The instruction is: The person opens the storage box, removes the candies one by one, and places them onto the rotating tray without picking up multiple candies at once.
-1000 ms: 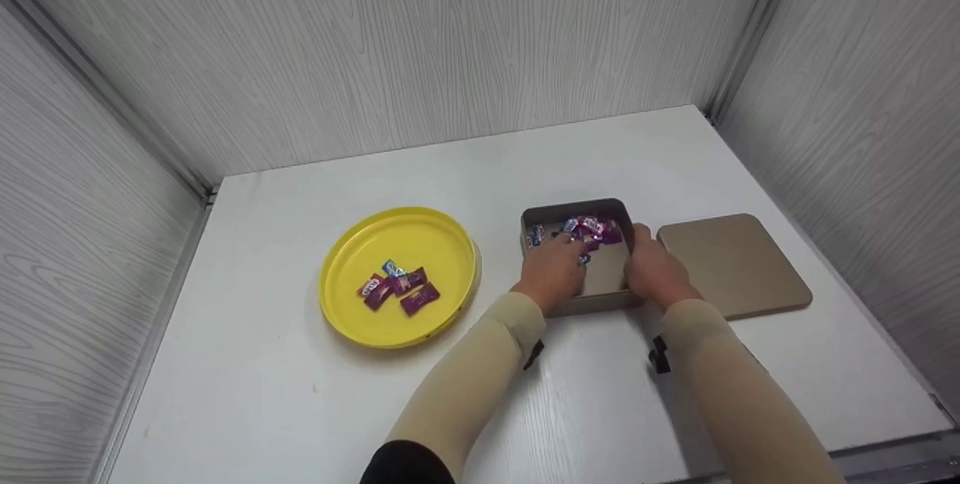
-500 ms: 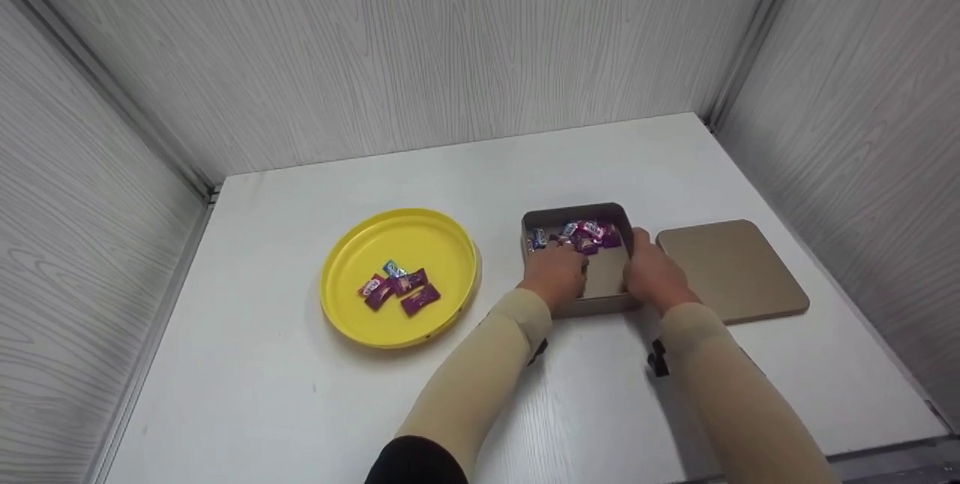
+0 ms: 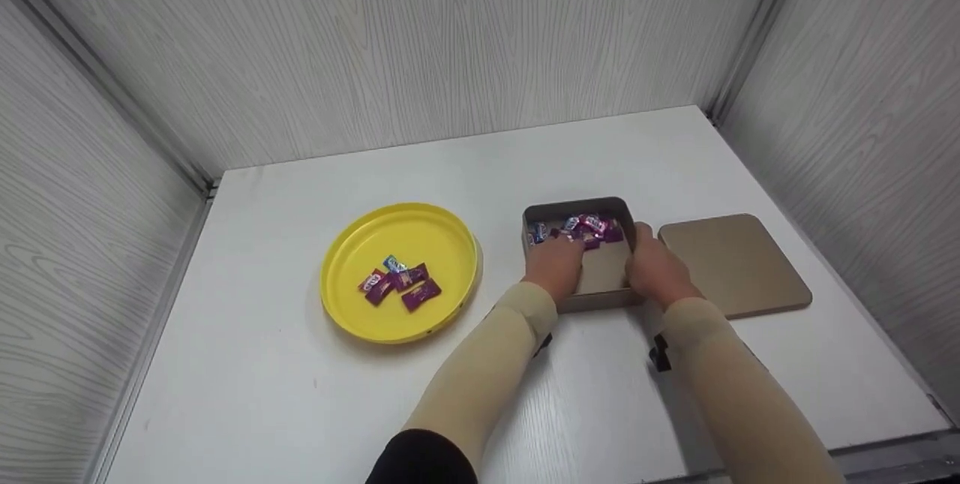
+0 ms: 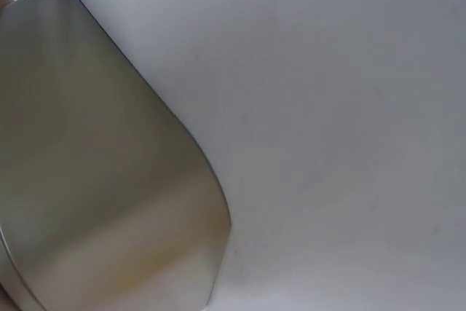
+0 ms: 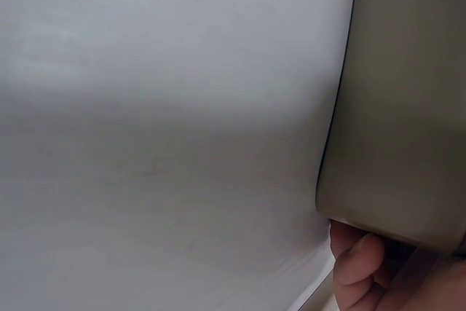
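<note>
An open tan tin box (image 3: 609,206) stands on the white table right of centre, with several purple and blue wrapped candies (image 3: 592,227) heaped at its far side. My left hand (image 3: 559,245) reaches down into the box, its fingertips at the candy heap and hidden under the back of the hand. My right hand (image 3: 646,248) grips the box's right wall, thumb on the rim. The left wrist view shows only the box's outer wall (image 4: 95,165). In the right wrist view a fingertip (image 5: 357,260) curls against the box wall (image 5: 400,107).
A round yellow plate (image 3: 352,244) lies to the left with several candies (image 3: 397,285) on it. The tan lid (image 3: 735,263) lies flat just right of the box. Grey panelled walls close in the table on three sides.
My left hand has edged a little farther into the box toward the candy heap. The right hand, box, plate and lid have stayed put.
</note>
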